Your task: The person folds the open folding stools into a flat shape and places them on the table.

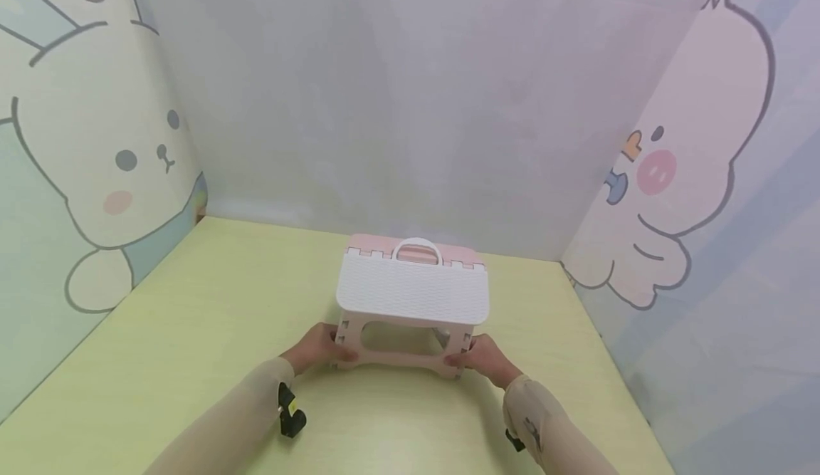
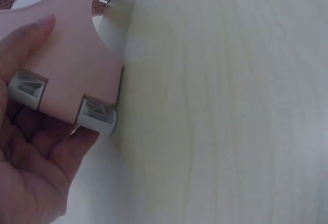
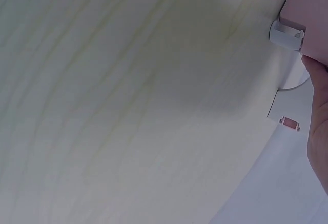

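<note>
A pink and white folding step stool [image 1: 413, 290] stands unfolded, its white textured top half facing me and a white carry handle [image 1: 416, 242] at the middle of the top. My left hand [image 1: 318, 345] grips the left edge of the near pink leg panel. In the left wrist view the thumb lies on the face of that panel [image 2: 72, 65], with the fingers curled behind it near white hinge knuckles [image 2: 97, 116]. On the opposite side my right hand [image 1: 488, 358] holds the panel's right edge. Only part of that hand shows in the right wrist view, against the pink panel [image 3: 315, 21].
The stool is on a pale yellow wood-grain table [image 1: 256, 290], near its back edge. A light cloth backdrop [image 1: 397, 105] rises behind and on both sides, printed with a cartoon rabbit [image 1: 96, 140] at left and another cartoon figure [image 1: 711, 119] at right.
</note>
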